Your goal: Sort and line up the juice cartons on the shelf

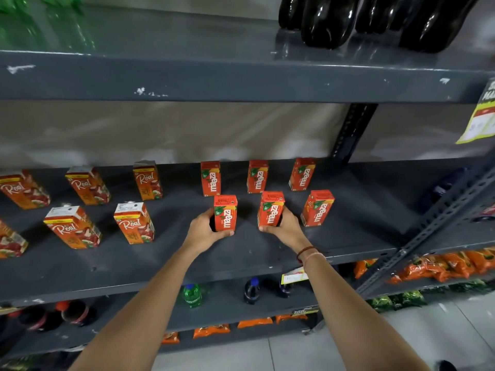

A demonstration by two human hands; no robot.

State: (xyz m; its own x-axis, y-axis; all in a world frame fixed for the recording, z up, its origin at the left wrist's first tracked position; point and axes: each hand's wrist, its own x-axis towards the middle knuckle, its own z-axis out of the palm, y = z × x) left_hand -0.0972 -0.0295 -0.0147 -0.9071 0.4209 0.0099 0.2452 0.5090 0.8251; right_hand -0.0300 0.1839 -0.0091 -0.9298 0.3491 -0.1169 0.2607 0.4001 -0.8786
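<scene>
Two front-row Maaza cartons are held upright on the grey shelf (241, 253): one (225, 213) is clasped by the left hand (205, 228), one (270, 209) by the right hand (288, 226). Apparently they are being squared with the back row, sorted apart from the Real cartons (135, 223) at left.

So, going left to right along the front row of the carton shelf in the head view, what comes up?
Partly cut-off Real carton → second Real carton → third Real carton → Maaza carton in the left hand → Maaza carton in the right hand → free-standing Maaza carton.

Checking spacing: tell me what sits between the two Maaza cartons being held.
Nothing: the head view shows bare dark shelf between the left-hand carton and the right-hand carton.
</scene>
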